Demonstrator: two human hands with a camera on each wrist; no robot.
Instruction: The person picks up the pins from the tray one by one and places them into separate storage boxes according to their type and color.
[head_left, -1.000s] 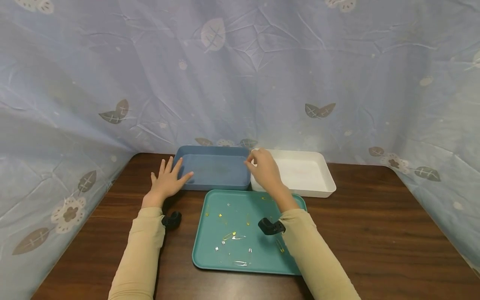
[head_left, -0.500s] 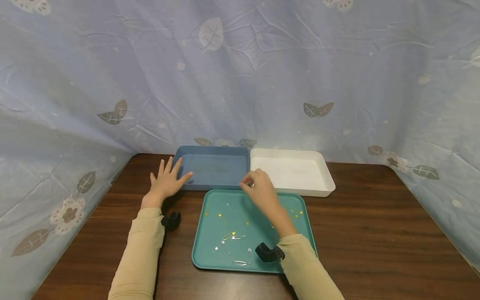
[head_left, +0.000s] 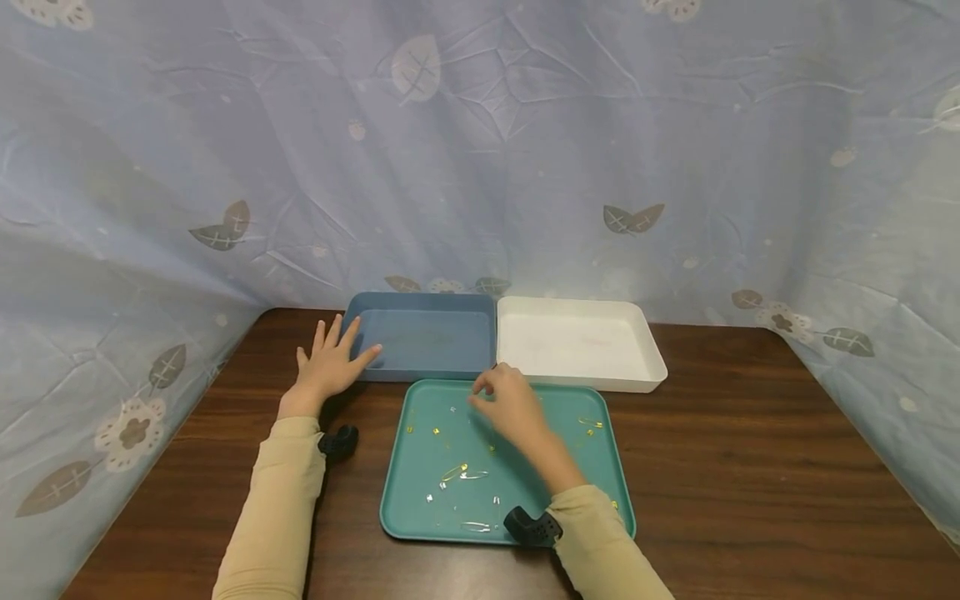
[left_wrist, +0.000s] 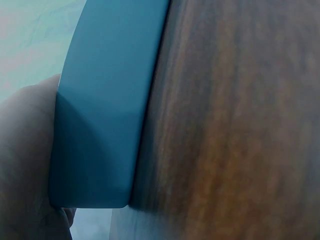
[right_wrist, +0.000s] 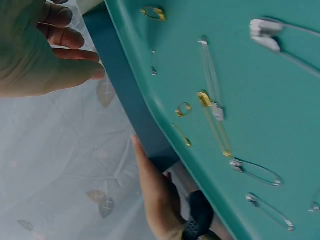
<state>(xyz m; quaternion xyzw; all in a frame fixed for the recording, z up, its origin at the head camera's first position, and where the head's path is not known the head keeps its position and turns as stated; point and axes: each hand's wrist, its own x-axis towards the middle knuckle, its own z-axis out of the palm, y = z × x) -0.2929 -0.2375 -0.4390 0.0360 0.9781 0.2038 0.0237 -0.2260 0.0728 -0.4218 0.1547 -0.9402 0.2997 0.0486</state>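
My left hand (head_left: 326,368), fingers spread, rests at the left end of the blue tray (head_left: 420,375). In the left wrist view that hand lies against the tray's wall (left_wrist: 100,125). Over the back part of the green tray (head_left: 442,521) hovers my right hand (head_left: 513,407), its fingers loosely bent. The right wrist view shows nothing between its thumb (right_wrist: 80,72) and fingers. Gold and silver safety pins of several sizes lie scattered on the green tray, among them a gold safety pin (right_wrist: 215,127) crossing a silver one and a large silver safety pin (right_wrist: 265,34) nearer the camera.
A white tray (head_left: 585,381) stands to the right of the blue one, end to end with it. Both sit just behind the green tray on the dark wooden table (head_left: 750,467). A patterned cloth (head_left: 480,167) hangs behind them.
My right hand has drawn back towards me, from the border between the blue and white trays to above the green tray. My left hand has stayed at the blue tray.
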